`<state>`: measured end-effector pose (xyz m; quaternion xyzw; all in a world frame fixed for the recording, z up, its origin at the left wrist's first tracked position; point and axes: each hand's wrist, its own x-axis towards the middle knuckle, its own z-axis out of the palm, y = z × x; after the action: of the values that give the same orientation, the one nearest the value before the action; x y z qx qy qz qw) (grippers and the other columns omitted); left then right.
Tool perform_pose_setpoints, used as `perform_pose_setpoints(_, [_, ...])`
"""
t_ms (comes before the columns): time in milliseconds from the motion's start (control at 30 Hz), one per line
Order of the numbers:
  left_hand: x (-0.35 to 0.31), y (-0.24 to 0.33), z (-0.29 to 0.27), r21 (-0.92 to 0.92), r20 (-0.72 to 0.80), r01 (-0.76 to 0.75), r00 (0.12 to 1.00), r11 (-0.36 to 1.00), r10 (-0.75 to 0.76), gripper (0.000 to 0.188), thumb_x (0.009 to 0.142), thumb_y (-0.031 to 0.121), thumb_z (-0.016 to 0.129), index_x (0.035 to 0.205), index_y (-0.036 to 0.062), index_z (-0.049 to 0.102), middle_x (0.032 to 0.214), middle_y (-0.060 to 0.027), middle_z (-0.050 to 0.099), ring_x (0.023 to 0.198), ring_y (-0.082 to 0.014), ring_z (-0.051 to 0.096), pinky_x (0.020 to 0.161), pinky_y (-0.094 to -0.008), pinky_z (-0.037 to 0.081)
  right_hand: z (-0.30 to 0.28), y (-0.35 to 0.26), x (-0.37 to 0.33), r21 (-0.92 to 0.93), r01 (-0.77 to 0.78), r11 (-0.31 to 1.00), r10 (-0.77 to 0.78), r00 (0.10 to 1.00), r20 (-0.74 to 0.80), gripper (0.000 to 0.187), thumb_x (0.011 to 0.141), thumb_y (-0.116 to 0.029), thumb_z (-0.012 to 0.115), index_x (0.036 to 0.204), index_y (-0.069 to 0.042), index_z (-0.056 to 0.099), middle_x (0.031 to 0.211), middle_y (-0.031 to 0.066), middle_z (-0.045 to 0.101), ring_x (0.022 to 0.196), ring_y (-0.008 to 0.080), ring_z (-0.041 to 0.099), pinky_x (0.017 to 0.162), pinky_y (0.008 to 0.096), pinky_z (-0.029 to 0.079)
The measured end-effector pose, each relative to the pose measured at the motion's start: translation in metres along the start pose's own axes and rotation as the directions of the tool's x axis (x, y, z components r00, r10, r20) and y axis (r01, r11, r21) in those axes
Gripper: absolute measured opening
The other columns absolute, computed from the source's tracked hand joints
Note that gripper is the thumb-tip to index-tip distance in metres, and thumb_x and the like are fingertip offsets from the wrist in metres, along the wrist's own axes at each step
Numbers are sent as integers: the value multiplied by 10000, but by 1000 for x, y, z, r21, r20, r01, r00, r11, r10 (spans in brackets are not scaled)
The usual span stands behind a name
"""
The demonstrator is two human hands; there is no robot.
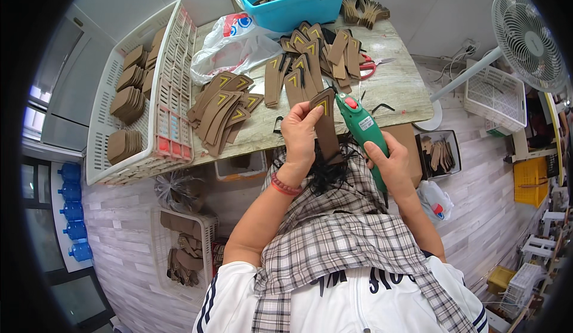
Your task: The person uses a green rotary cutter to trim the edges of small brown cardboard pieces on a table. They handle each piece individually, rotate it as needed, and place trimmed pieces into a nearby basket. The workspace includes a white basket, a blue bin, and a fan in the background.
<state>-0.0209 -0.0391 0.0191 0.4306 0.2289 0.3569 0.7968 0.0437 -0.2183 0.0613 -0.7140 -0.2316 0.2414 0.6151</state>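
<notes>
My left hand (300, 134) pinches the upper end of a long brown fabric tab (326, 131) with a yellow chevron and dark edging. Its lower end hangs over my lap, by a tangle of black trimmings (327, 176). In my right hand (391, 161) is a green corded power tool (362, 124) with a red switch. The tool's head is just right of the tab's upper end; whether they touch I cannot tell. More chevron tabs (222, 113) lie in a loose heap on the table, and another pile (310, 64) spreads farther back.
A white crate (173, 88) of brown pieces stands at the table's left. At the back sit a blue bin (292, 13) of tabs and a plastic bag (233, 52). Red-handled scissors (371, 67) lie at the right. A fan (528, 37) stands beyond the wooden tabletop (394, 97).
</notes>
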Motion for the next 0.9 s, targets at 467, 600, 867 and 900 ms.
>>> perform_pose_setpoints(467, [20, 34, -21, 301, 218, -168, 971, 939, 103, 71, 912, 39, 562, 945, -16, 593, 852, -24, 627, 730, -57, 583, 619, -214, 515, -17, -19, 2, -54, -58, 997, 66, 987, 143, 294, 868, -213, 677, 1044, 15, 616, 729, 5, 592, 580, 51, 522, 535, 213, 439])
perform_pose_setpoints(600, [28, 40, -32, 417, 256, -153, 966, 896, 45, 82, 896, 54, 593, 942, -11, 612, 843, 1, 622, 733, -39, 547, 648, -190, 459, -25, -24, 4, -136, -43, 990, 69, 979, 192, 288, 883, -207, 641, 1053, 21, 605, 744, 21, 596, 593, 59, 543, 552, 210, 442])
perform_pose_setpoints(867, [32, 57, -35, 578, 379, -228, 925, 783, -11, 82, 863, 63, 635, 891, -14, 625, 787, 26, 607, 715, -26, 504, 644, -183, 421, -38, -32, 8, -229, -20, 973, 84, 958, 274, 331, 867, -184, 650, 1110, 34, 593, 730, 24, 593, 603, 73, 546, 568, 232, 456])
perform_pose_setpoints(900, [33, 57, -36, 582, 397, -234, 918, 779, -21, 84, 864, 64, 635, 891, -15, 624, 789, 25, 608, 716, -26, 506, 645, -183, 421, -40, -31, 9, -224, -25, 974, 90, 954, 286, 335, 866, -179, 651, 1116, 36, 590, 728, 24, 592, 605, 75, 547, 570, 234, 457])
